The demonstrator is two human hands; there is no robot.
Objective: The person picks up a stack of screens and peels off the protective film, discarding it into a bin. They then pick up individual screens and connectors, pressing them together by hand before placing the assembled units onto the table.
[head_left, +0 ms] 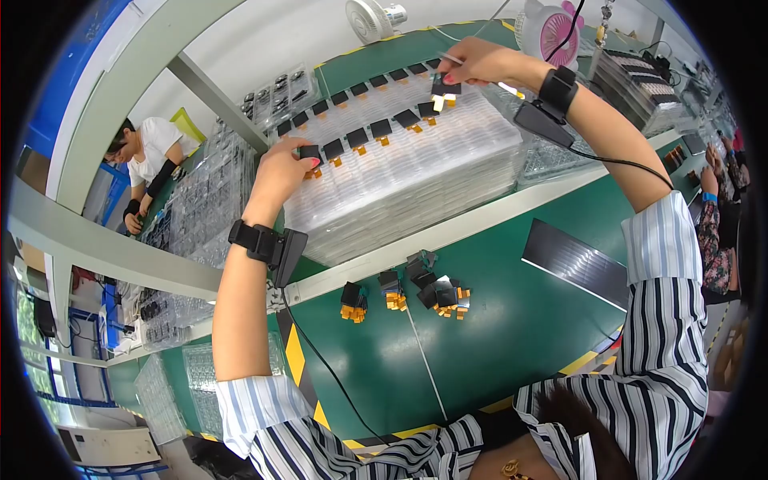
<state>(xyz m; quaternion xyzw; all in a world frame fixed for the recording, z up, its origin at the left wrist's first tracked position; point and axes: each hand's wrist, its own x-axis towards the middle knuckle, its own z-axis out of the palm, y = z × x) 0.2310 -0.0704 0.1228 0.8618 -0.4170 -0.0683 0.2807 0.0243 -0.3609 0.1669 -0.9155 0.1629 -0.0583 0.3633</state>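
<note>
Left hand [282, 172] pinching a black module [310, 152] at the tray stack [416, 180] edge, right hand [472, 62] gripping tweezers [450, 58] over another module [442, 86], loose modules [400, 292] on green bench [496, 320]

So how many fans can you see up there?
2. A white fan sits at the top middle, and a pink fan stands just right of it. Others may be hidden out of view.

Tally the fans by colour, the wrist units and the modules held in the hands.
White fan: 1
Pink fan: 1
Black wrist units: 2
Black modules held: 2, one in left hand, one in right hand
Total: 6
</note>
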